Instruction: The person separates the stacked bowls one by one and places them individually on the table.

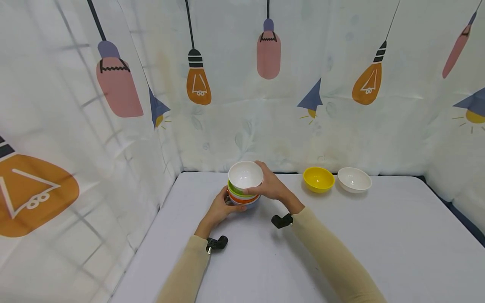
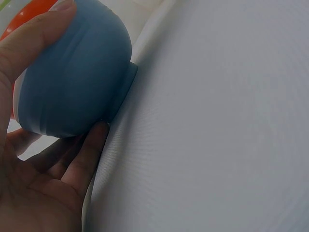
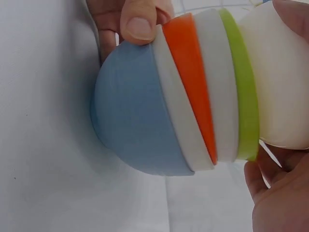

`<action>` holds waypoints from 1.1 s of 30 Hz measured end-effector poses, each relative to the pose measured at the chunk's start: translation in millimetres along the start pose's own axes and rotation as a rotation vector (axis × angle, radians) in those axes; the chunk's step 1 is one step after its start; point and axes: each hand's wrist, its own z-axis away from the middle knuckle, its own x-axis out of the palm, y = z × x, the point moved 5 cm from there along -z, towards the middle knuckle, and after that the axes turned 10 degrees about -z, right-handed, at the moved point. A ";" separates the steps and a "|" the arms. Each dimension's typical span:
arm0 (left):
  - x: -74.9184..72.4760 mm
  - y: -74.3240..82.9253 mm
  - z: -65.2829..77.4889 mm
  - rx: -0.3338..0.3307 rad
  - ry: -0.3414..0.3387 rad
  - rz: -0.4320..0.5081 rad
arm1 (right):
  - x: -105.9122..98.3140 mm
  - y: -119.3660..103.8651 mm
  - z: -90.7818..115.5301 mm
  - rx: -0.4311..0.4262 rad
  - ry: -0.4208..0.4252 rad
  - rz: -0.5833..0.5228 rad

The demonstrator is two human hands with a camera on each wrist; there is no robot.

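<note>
A stack of nested bowls stands on the table, with a blue bowl (image 3: 133, 111) at the bottom. White rims, an orange bowl (image 3: 190, 79) and a green bowl (image 3: 245, 92) show above it, slightly tilted against each other. My left hand (image 1: 218, 210) grips the blue bowl from the left, thumb on its near side and fingers around behind, close to the table. At the top, a white bowl (image 1: 245, 174) leans in the green one, its inside facing me. My right hand (image 1: 272, 186) holds that white bowl from the right, thumb on the near side.
To the right, near the back edge of the white table (image 1: 379, 235), a yellow bowl (image 1: 318, 180) and another white bowl (image 1: 354, 181) sit side by side. A patterned curtain (image 1: 235, 126) hangs behind the table and along its left side.
</note>
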 end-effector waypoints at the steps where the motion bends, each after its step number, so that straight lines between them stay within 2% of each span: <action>1: 0.0 -0.1 0.0 -0.002 0.000 -0.004 | -0.9 -1.0 0.9 0.002 0.006 -0.005; 9: 0.5 0.9 0.9 -0.015 0.004 -0.031 | -7.3 -6.9 6.7 0.000 0.058 -0.049; 23: 0.4 2.2 1.0 -0.017 0.007 -0.023 | -26.3 -16.6 21.6 -0.028 0.153 -0.128; 33: -0.3 3.7 1.1 0.005 0.006 -0.026 | -41.7 -12.2 30.7 -0.016 0.226 -0.158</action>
